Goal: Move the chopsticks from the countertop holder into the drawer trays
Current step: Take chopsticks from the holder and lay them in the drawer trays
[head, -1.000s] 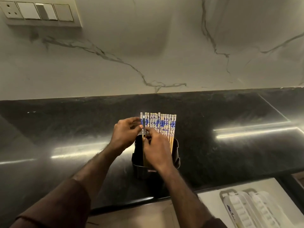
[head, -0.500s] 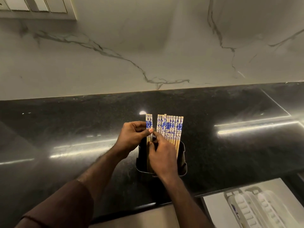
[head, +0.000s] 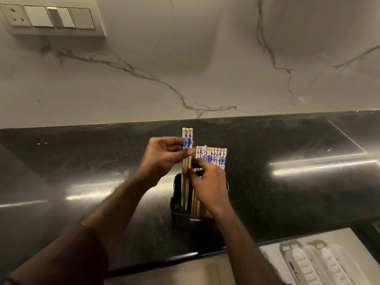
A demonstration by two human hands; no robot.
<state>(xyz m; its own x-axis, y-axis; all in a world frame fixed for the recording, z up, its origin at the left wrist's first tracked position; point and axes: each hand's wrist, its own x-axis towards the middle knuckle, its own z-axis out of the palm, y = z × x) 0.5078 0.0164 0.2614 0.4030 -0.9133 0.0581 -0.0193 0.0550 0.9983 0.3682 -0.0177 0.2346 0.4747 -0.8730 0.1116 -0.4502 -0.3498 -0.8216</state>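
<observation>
Two bare forearms in view. Left sleeve (head: 61,258): dark brown fabric, pushed up to mid-forearm, cuff edge creased, entering from 7 o'clock. Right forearm (head: 244,243) uncovered, entering from 5 o'clock. Left hand (head: 164,156) and right hand (head: 209,188) bare.

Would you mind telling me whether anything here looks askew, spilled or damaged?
Nothing stands out. Three chopsticks sit higher than the row in the black holder only because the left hand is gripping them; the countertop shows no spills.
</observation>
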